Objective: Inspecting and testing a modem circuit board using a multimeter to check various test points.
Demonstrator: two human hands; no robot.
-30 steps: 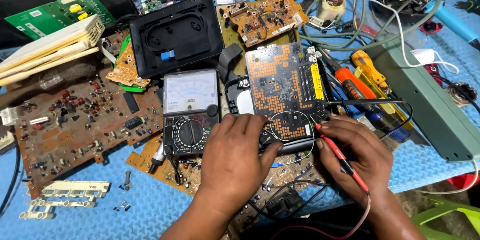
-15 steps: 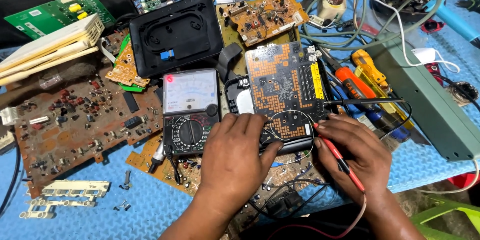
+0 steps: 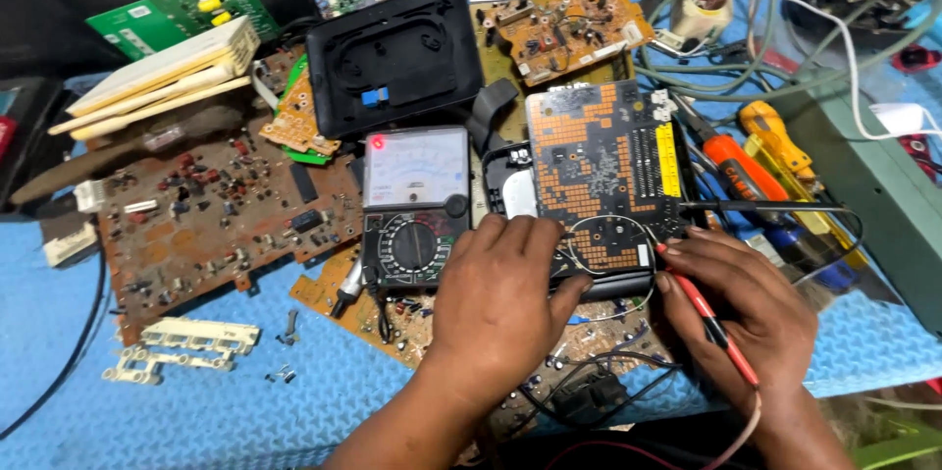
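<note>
The dark circuit board [image 3: 599,171] looks matt, patterned with dull orange copper and a yellow strip at one edge. The red probe [image 3: 708,318] in the right hand [image 3: 746,318] is smooth, slightly glossy plastic. The meter [image 3: 416,205] has a matt black plastic body and a glossy clear window. The brown board [image 3: 211,220] looks rough and rusty; the blue table cover [image 3: 226,411] is ribbed and matt

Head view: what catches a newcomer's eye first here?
Two hands at bottom centre: the left hand presses on a dark circuit board, and the right hand holds a red probe at its lower edge. An analog multimeter lies just left of the board.
</note>
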